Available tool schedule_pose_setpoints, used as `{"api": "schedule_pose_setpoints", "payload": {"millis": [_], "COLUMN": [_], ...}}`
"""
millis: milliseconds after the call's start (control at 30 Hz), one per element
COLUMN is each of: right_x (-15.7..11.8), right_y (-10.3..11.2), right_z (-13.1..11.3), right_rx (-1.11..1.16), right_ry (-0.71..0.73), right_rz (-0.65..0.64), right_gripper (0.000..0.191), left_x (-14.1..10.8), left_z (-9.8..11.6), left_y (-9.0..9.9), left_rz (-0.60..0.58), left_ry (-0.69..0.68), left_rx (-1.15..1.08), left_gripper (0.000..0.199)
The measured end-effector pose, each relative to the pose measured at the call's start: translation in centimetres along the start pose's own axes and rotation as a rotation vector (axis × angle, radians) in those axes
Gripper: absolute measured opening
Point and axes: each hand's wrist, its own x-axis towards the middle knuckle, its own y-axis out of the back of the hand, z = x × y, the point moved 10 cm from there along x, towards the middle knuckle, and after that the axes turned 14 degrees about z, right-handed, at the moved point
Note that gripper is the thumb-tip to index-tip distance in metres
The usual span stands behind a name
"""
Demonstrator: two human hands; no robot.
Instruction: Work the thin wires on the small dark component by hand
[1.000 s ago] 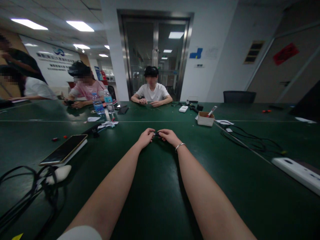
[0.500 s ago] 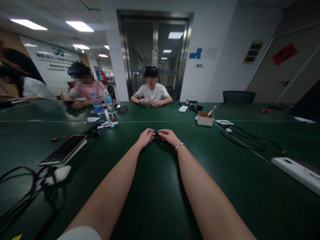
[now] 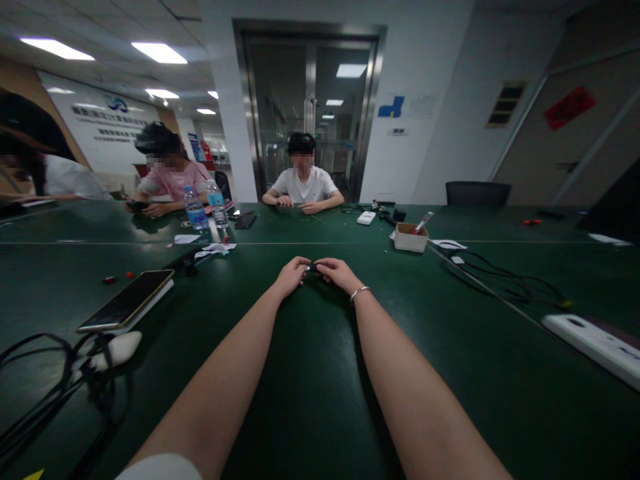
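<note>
Both my arms reach forward over the dark green table. My left hand pinches the left end of a small dark object with a light tip, too small to identify. From the right, my right hand, with a silver bracelet at its wrist, holds the dark end between thumb and fingers. The two hands are close together above the table, fingertips almost meeting around the object.
At the left lie a phone, a white mouse and black cables. A small box, cables and a white power strip are at the right. Bottles and seated people are beyond.
My hands stay in nearly the same place. The small object between my fingertips is turned slightly, and less of its light end shows.
</note>
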Motion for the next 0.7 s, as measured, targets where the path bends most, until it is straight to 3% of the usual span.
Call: {"api": "schedule_pose_setpoints", "payload": {"millis": [700], "right_x": [0.03], "right_y": [-0.02], "right_z": [-0.11], "right_rx": [0.000], "right_ry": [0.016], "right_rz": [-0.005], "right_gripper": [0.023], "left_x": [-0.12], "left_z": [0.17], "left_y": [0.03], "left_rz": [-0.006], "left_ry": [-0.009], "left_rx": [0.000], "left_gripper": [0.022]}}
